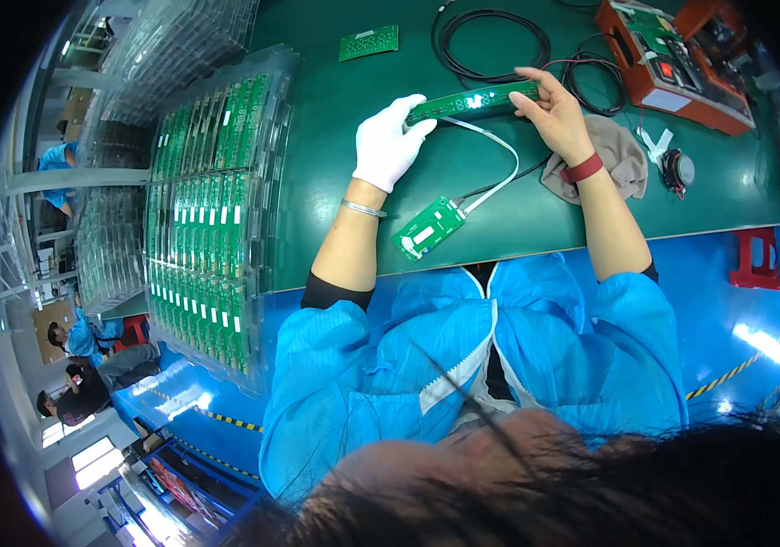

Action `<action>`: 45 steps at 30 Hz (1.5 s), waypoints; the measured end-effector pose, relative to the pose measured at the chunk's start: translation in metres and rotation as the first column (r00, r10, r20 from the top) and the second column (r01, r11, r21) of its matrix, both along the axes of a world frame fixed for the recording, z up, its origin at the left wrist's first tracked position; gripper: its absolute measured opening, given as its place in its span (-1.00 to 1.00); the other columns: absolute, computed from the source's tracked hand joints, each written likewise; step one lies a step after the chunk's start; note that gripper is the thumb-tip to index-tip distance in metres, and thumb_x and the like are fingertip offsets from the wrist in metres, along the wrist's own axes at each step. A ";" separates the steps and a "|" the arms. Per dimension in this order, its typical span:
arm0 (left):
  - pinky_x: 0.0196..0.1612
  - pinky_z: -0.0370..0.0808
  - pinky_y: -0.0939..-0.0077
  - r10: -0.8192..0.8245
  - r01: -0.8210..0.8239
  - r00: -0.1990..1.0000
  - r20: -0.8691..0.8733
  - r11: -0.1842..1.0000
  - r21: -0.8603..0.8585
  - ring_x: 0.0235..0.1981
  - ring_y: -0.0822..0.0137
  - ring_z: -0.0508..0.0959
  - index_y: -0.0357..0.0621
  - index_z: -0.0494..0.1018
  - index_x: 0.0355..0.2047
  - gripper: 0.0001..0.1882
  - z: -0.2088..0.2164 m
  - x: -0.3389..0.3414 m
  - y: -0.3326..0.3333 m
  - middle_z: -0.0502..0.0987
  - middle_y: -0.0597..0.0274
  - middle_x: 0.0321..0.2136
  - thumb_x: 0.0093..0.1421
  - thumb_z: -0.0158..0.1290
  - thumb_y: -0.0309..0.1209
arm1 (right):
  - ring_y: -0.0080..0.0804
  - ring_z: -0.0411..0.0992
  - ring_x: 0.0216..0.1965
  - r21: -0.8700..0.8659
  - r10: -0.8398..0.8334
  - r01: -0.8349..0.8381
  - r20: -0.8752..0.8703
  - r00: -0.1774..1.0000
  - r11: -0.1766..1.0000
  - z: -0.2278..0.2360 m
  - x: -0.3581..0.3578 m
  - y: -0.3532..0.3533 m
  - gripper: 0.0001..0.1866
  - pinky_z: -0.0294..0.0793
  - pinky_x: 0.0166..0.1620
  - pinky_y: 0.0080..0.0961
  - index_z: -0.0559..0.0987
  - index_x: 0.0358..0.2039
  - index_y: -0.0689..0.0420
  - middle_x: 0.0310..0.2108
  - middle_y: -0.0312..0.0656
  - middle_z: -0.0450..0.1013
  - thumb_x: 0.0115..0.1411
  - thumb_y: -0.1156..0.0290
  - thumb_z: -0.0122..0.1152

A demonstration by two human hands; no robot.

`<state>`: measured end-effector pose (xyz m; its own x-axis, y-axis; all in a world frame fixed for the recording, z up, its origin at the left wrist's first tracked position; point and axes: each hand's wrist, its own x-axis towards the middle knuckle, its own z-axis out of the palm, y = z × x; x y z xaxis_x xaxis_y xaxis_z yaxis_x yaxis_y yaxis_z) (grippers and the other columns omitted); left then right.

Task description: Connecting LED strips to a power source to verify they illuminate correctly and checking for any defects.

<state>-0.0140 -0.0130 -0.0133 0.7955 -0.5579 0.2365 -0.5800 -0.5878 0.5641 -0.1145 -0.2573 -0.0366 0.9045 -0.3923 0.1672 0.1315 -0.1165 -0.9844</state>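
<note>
A long narrow green circuit board (458, 105) with lit display segments is held up between my two hands over the green table. My left hand (388, 144), in a white glove, pinches its left end. The bare fingers of my right hand (556, 114) grip its right end, thumb in front. From the board a white ribbon cable (508, 150) curves down to a smaller green circuit board (429, 229), which lies near the table's front edge. A dark cable also leads to that smaller board.
Clear plastic trays (199, 219) filled with upright circuit boards stand at the left. A loose board (369, 43), coiled black cable (490, 46), an orange box (672, 68) with wiring, a beige cloth (622, 159) and a small round speaker-like part (679, 170) lie on the table.
</note>
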 end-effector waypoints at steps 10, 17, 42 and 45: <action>-0.43 0.43 0.55 -0.023 0.021 1.000 -0.005 0.986 -0.163 -0.59 0.38 0.45 -0.09 0.56 -0.09 -0.60 -0.014 0.003 -0.001 0.59 0.28 -0.45 0.03 0.23 -0.30 | -0.50 0.50 -0.37 -0.568 -0.346 0.440 0.272 0.898 0.696 0.063 -0.063 -0.045 -0.55 0.47 -0.32 -0.64 0.49 0.08 0.01 -0.28 -0.33 0.57 0.16 0.26 0.26; -0.40 0.46 0.55 0.002 -0.001 1.000 0.013 0.996 -0.091 -0.55 0.39 0.49 -0.09 0.55 -0.08 -0.60 -0.009 0.010 0.005 0.61 0.27 -0.41 0.04 0.24 -0.30 | -0.32 0.48 -0.15 -0.873 -0.638 0.313 0.003 0.770 0.374 0.049 -0.163 -0.133 -0.47 0.46 -0.09 -0.47 0.42 0.16 0.00 -0.08 -0.20 0.51 0.15 0.36 0.25; -0.42 0.45 0.58 0.011 -0.012 1.000 -0.004 0.988 -0.152 -0.59 0.43 0.44 -0.12 0.54 -0.06 -0.59 0.000 0.007 0.002 0.60 0.27 -0.45 0.03 0.25 -0.39 | -0.14 0.43 0.02 -0.875 -0.710 0.235 -0.159 0.686 0.423 0.016 -0.183 -0.140 -0.47 0.41 0.07 -0.36 0.44 0.15 -0.08 0.05 -0.14 0.43 0.12 0.41 0.23; -0.38 0.47 0.57 0.013 -0.014 1.000 -0.007 0.987 -0.160 -0.56 0.40 0.47 -0.12 0.54 -0.06 -0.59 -0.001 0.006 0.003 0.62 0.26 -0.39 0.03 0.25 -0.38 | -0.11 0.41 0.05 -0.901 -0.743 0.082 -0.295 0.601 0.425 0.028 -0.174 -0.134 -0.45 0.40 0.10 -0.34 0.45 0.15 -0.09 0.10 -0.11 0.41 0.10 0.40 0.24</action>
<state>-0.0077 -0.0097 -0.0138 0.8044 -0.5024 0.3170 -0.5688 -0.4973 0.6552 -0.2889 -0.3916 -0.0081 0.6443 -0.7520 0.1394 -0.7132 -0.6566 -0.2456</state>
